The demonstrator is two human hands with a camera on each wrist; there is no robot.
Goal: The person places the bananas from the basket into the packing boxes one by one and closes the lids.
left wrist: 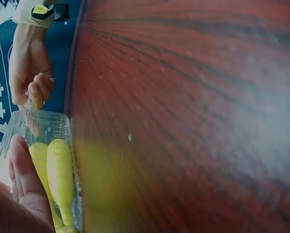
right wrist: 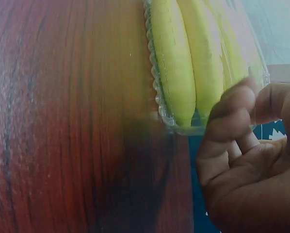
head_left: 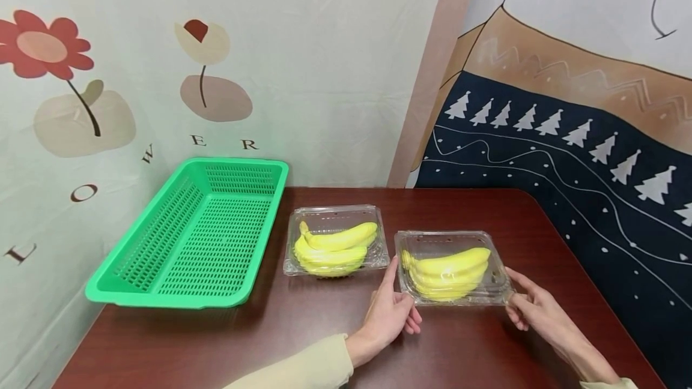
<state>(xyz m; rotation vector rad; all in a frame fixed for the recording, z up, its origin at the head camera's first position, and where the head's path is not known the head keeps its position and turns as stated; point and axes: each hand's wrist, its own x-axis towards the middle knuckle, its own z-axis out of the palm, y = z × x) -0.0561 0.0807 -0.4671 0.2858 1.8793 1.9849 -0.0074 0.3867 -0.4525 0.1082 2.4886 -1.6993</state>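
Note:
A clear plastic clamshell box (head_left: 494, 278) with a bunch of yellow bananas (head_left: 449, 269) inside lies between both hands, its lid down. My left hand (head_left: 385, 320) holds its left edge, index finger along the side and thumb at the near corner. At the opposite corner, my right hand (head_left: 540, 311) pinches the rim between thumb and index finger, the other fingers curled below. The right wrist view shows the bananas (right wrist: 171, 58) through the clear wall beside the curled right fingers (right wrist: 227, 121). A second clear box (head_left: 335, 217) of bananas sits to the left.
A green slotted plastic basket (head_left: 265, 239) stands at the left of the dark red-brown table (head_left: 303, 329). Behind the table hangs a pale cloth with printed flowers (head_left: 340, 77); a dark blue printed cloth (head_left: 519, 191) with white trees hangs on the right.

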